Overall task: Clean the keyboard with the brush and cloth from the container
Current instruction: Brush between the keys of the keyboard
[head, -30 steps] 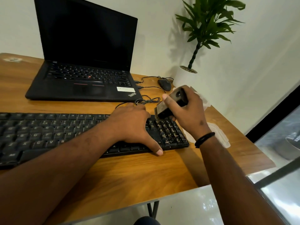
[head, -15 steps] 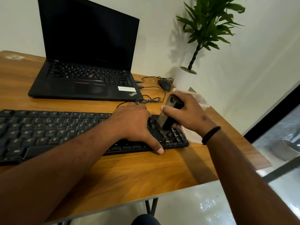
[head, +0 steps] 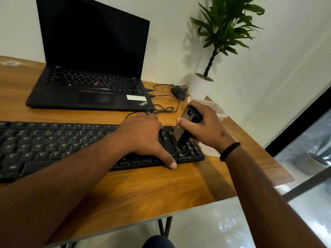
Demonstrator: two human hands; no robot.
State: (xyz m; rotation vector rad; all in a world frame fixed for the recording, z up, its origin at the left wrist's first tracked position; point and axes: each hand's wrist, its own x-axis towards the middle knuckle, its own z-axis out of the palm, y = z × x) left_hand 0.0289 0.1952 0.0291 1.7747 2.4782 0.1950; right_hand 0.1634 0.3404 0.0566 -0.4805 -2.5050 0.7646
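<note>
A black keyboard (head: 53, 144) lies across the wooden desk. My left hand (head: 145, 136) rests flat on its right part, thumb stretched to the front edge. My right hand (head: 206, 127) grips a dark brush (head: 184, 129), tilted, with its bristle end down on the number pad keys at the keyboard's right end. Behind my right hand stands a clear plastic container (head: 217, 109), mostly hidden. A pale lid or cloth (head: 208, 150) shows beside the keyboard under my right wrist; I cannot tell which.
An open black laptop (head: 89, 86) sits behind the keyboard. A black mouse (head: 178, 93) with looped cables lies near a white plant pot (head: 199, 87) at the back right. The desk's right edge (head: 279, 169) and front edge are close by.
My right hand has brought the brush down from above the keyboard onto the number pad and swept it a little. My left hand has stayed on the keyboard.
</note>
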